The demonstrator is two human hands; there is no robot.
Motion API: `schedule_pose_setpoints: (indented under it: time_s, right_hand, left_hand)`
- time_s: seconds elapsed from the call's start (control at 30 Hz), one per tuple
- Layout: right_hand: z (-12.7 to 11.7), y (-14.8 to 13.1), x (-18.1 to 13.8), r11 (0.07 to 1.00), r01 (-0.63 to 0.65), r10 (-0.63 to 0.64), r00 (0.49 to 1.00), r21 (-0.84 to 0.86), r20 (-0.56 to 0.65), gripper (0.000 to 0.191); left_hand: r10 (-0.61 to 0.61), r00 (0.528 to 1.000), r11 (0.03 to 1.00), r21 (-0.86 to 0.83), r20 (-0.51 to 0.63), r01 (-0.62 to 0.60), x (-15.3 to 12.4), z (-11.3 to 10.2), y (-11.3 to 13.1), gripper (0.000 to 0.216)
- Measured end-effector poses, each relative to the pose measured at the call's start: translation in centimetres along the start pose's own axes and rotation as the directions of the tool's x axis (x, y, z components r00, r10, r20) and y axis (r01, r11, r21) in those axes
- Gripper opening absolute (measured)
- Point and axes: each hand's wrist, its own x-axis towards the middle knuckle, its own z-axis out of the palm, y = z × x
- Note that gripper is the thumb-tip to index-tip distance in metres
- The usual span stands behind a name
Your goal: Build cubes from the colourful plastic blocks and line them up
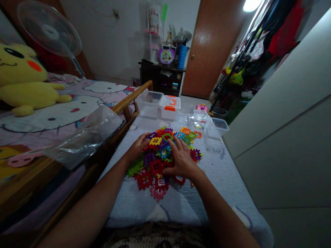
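Note:
A heap of colourful square plastic interlocking tiles (160, 156) lies on a pale blue mattress cover (219, 172) in front of me. My left hand (138, 146) rests on the left side of the heap, fingers curved over red and yellow tiles. My right hand (182, 158) lies flat on top of the heap's right part, fingers spread and pressing on the tiles. Neither hand lifts a tile clear of the heap.
Clear plastic boxes stand beyond the heap: a white-lidded one with orange clasps (169, 106), an open tub (148, 103), a round one (201, 117), another tub (218, 127). A crumpled clear bag (88, 136) lies on the left bed beside a wooden rail (131, 100). A grey wall (284, 120) stands to the right.

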Motion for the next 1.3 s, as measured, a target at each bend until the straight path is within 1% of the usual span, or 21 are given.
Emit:
schedule_pose_setpoints:
  time_s: [0.07, 0.1, 0.17, 0.27, 0.37, 0.47, 0.53, 0.6, 0.73, 0.9, 0.97, 1.03, 1.1, 1.17, 1.23, 1.3]
  right_hand:
    - [0.3, 0.6, -0.9, 0.999, -0.046, 0.048, 0.995, -0.028, 0.082, 0.131]
    - [0.5, 0.8, -1.2, 0.997, -0.063, 0.066, 0.992, -0.037, 0.103, 0.132]
    - [0.7, 0.9, -1.3, 0.997, -0.066, 0.071, 0.992, -0.049, 0.108, 0.129]
    - [0.6, 0.5, -1.1, 0.999, -0.015, 0.019, 0.997, -0.048, 0.079, 0.121]
    - [0.3, -0.1, -1.0, 0.998, 0.052, -0.049, 0.996, -0.035, 0.071, 0.104]
    - [0.3, -0.5, -0.9, 0.993, 0.093, -0.090, 0.994, -0.065, 0.058, 0.077]
    - [0.4, -0.4, -0.9, 0.992, 0.084, -0.082, 0.996, -0.093, 0.024, 0.063]
    - [0.4, -0.1, -0.6, 0.994, 0.061, -0.063, 0.998, -0.092, -0.014, 0.056]
    - [-0.5, 0.4, 0.6, 0.998, 0.055, -0.054, 0.997, 0.018, -0.057, 0.056]
    - [-2.6, 0.3, 2.5, 0.975, 0.051, -0.029, 0.994, 0.215, -0.103, 0.054]
    - [-3.3, 0.0, 3.1, 0.965, 0.050, -0.020, 0.993, 0.256, -0.117, 0.052]
    - [-3.6, -0.4, 3.7, 0.961, 0.073, -0.039, 0.990, 0.267, -0.133, 0.052]
    - [-3.3, -0.9, 4.3, 0.960, 0.119, -0.081, 0.985, 0.255, -0.155, 0.052]
    - [-2.4, -1.7, 4.8, 0.959, 0.169, -0.130, 0.975, 0.227, -0.178, 0.052]
    - [-1.2, -2.4, 5.1, 0.962, 0.205, -0.172, 0.968, 0.179, -0.185, 0.051]
    - [0.1, -3.1, 5.2, 0.972, 0.212, -0.195, 0.969, 0.101, -0.155, 0.052]
  left_hand:
    - [0.007, 0.999, 1.000, 0.029, 0.034, -0.008, 0.1, 0.0, -0.1, 0.072]
    - [0.009, 0.999, 0.999, 0.049, 0.050, -0.011, 0.1, 0.1, -0.1, 0.071]
    - [0.013, 0.997, 0.996, 0.092, 0.077, -0.020, 0.1, 0.1, 0.1, 0.070]
    - [0.026, 0.996, 0.990, 0.136, 0.089, -0.038, 0.0, 0.0, 0.1, 0.068]
    - [0.043, 0.994, 0.991, 0.125, 0.100, -0.055, 0.1, -0.1, -0.2, 0.066]
    - [0.041, 0.992, 0.995, 0.080, 0.119, -0.051, 0.1, -0.2, -0.3, 0.066]
    - [0.029, 0.992, 0.998, 0.049, 0.122, -0.035, 0.0, -0.1, 0.0, 0.066]
    - [0.014, 0.993, 1.000, 0.019, 0.120, -0.016, -0.2, 0.0, 0.4, 0.067]
    - [-0.013, 0.990, 1.000, -0.026, 0.142, 0.017, -0.3, 0.2, 1.0, 0.070]
    - [-0.021, 0.992, 0.999, -0.046, 0.127, 0.027, -0.2, 0.1, 0.6, 0.073]
    - [-0.037, 0.993, 0.997, -0.057, 0.114, 0.043, -0.2, 0.1, 0.5, 0.072]
    - [-0.041, 0.993, 0.993, -0.108, 0.107, 0.053, -0.2, 0.2, 0.5, 0.069]
    - [-0.023, 0.996, 0.983, -0.179, 0.087, 0.038, -0.2, 0.3, 0.6, 0.065]
    - [0.007, 0.999, 0.976, -0.218, 0.047, 0.004, -0.2, 0.3, 0.6, 0.063]
    - [0.035, 0.999, 0.978, -0.207, -0.007, -0.036, -0.1, 0.2, 0.3, 0.062]
    - [0.057, 0.996, 0.985, -0.162, -0.062, -0.067, 0.1, 0.0, 0.0, 0.064]
